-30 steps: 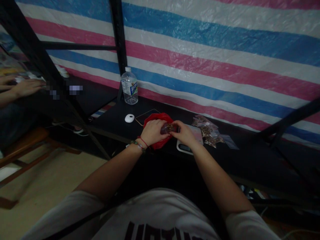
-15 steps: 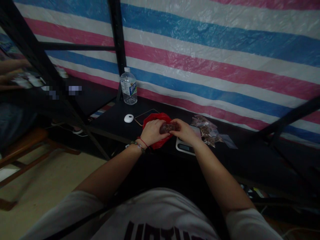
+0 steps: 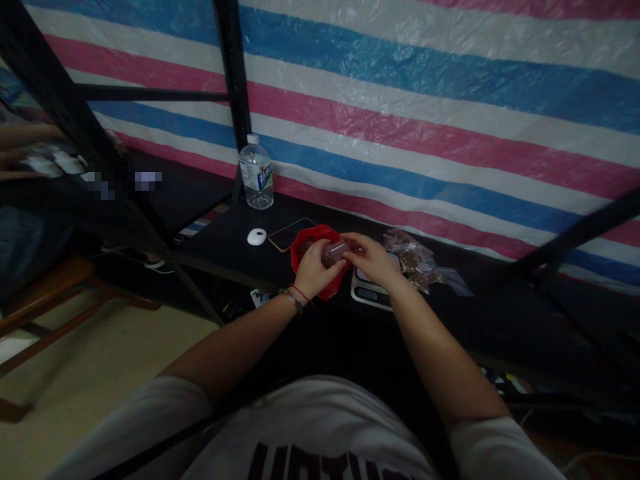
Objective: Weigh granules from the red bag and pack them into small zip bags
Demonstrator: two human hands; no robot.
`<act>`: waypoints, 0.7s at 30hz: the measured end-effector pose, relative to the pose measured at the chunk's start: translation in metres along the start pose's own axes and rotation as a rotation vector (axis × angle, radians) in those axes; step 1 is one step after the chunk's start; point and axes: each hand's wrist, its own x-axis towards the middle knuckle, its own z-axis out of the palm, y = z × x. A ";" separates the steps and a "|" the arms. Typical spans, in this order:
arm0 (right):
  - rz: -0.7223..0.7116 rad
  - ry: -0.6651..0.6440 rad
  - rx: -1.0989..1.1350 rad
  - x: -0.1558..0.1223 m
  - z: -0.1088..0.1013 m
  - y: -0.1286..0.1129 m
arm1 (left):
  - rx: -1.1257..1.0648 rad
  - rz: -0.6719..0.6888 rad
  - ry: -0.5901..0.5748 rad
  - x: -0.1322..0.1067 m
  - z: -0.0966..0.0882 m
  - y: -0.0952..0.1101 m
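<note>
Small clear bag (image 3: 335,251) up between both hands, over the red bag (image 3: 330,290) | long axis — seemingly hand to hand | left hand (image 3: 315,270): grip closed round its left side | right hand (image 3: 373,259): pinching its right end — nearer the scale (image 3: 357,288)

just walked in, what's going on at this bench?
One person is working with both bare hands. The left hand and right hand hold a small clear bag between them, over an open red bag with brown stuff inside. How full the small bag is, I can't tell. A scale sits just right of the red bag, partly under the right hand, and a pile of clear bags with brown contents lies beyond it.
</note>
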 end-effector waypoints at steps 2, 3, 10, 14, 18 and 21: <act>0.004 0.016 0.036 0.000 -0.001 -0.002 | -0.022 -0.019 0.046 0.000 0.003 0.001; 0.006 0.022 0.057 -0.001 -0.001 -0.002 | -0.033 -0.020 0.059 0.000 0.004 0.002; 0.013 0.028 0.114 -0.007 -0.004 -0.007 | -0.081 0.039 0.095 0.002 -0.003 0.011; -0.087 0.033 -0.070 -0.011 -0.012 -0.013 | -0.076 0.189 0.015 0.006 -0.013 0.013; -0.056 0.104 -0.138 -0.015 -0.028 0.005 | -0.252 0.102 0.053 0.015 -0.021 0.008; 0.067 0.223 -0.186 -0.022 -0.042 0.035 | -0.544 -0.095 0.135 0.024 -0.028 0.001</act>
